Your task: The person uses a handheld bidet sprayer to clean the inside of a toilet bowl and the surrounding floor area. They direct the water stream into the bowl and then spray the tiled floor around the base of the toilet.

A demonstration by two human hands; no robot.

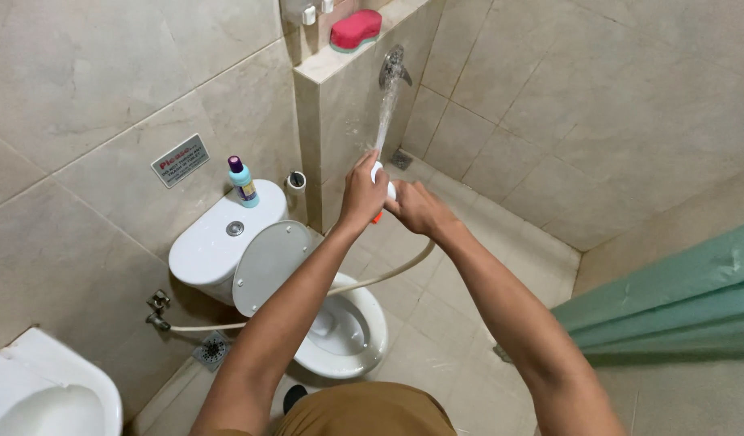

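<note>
Both hands [392, 198] around a white sprayer [380, 171], water jet [386, 113] toward wall tap [394, 69]

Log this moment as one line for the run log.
left hand grips spray nozzle | right hand steadies it | water jet hits wall tap

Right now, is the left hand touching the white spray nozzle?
Touching. The head view shows the left hand wrapped around the white spray nozzle, with the right hand closed against it from the other side.
</note>
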